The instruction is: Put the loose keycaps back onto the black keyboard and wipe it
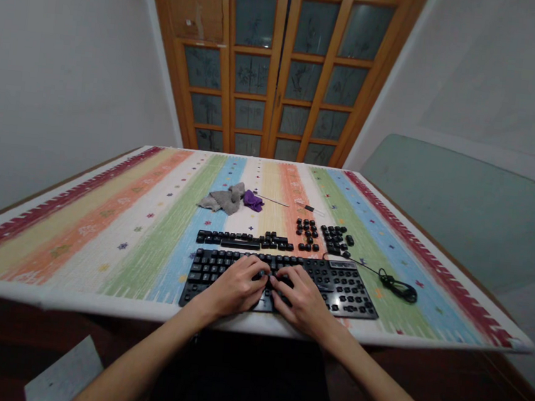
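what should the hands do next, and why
Probably finish with the one key between them before reaching elsewhere: the left hand and right hand nearly meet over the middle of the keyboard. Its right end lacks many caps, and loose keycaps lie behind it. The fingers hide whether a cap is going on or off.

Flat black keyboard (335, 283) is parked at the near edge of the striped cloth-covered table (151, 227), loose black keycaps (240, 244) just behind, coiled black cable (398, 287) plonked to its right. Crumpled grey cloth (226, 201) is dumped toward the far edge.
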A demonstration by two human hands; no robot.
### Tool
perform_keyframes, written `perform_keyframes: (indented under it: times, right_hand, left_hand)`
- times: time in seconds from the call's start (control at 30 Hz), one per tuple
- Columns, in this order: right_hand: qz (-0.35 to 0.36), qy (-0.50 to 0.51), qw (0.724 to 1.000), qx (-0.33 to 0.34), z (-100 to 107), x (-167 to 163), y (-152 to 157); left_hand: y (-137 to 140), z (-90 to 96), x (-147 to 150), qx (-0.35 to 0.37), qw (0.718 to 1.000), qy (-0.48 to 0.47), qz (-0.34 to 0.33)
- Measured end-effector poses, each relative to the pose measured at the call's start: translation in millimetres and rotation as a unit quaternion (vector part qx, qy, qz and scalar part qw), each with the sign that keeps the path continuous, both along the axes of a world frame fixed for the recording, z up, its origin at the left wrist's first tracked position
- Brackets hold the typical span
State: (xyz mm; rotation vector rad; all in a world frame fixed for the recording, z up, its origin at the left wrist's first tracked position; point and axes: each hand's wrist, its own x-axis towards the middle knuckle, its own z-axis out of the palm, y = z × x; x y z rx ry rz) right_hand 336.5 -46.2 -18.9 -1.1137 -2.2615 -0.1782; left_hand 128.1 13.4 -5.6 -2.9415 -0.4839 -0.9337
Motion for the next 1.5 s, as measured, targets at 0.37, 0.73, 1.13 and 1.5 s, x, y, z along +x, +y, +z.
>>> perform_keyframes:
  times: [0.37, 0.73, 1.13, 1.5]
  right_hand:
    - [-0.004, 0.003, 1.000, -0.003, -3, -1, 0]
    - [-0.024, -0.047, 0.998, 0.026, -1, -3, -2]
    - [-0.045, -0.037, 0.998, -0.020, 2, -7, -1]
    - [-0.111, 0.029, 0.979, -0.169, 40, 28, 108]
  left_hand:
    - [-5, 3.9, 2, -0.001, 0.999, 0.025, 0.020]
    - [-9, 4.6, 4, 0.018, 0.997, 0.060, 0.048]
    - [-7, 10.7, 12, 0.004, 0.996, 0.083, 0.034]
    - [100, 37.4, 33, -0.132, 0.977, 0.081, 0.149]
